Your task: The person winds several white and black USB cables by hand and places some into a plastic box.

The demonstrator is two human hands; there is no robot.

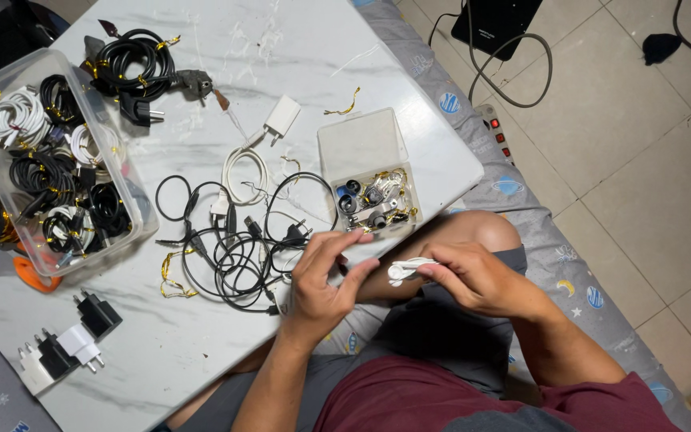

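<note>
White coiled cable (406,269) pinched in right hand (477,276), left hand (321,280) beside.

Two clear plastic boxes: a large one (133,228) far left of the left hand (323,280), a small one (361,148) just above it. Four plug adapters sit lower left: two black (97,314) (55,356), two white (83,344) (32,370). One white charger (281,118) lies above.

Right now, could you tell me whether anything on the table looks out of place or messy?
Yes: a tangle of black cables lies loose mid-table, though the bin holds neatly tied coils. Stray gold twist ties lie scattered around it. The small box sits near the table's edge.
</note>
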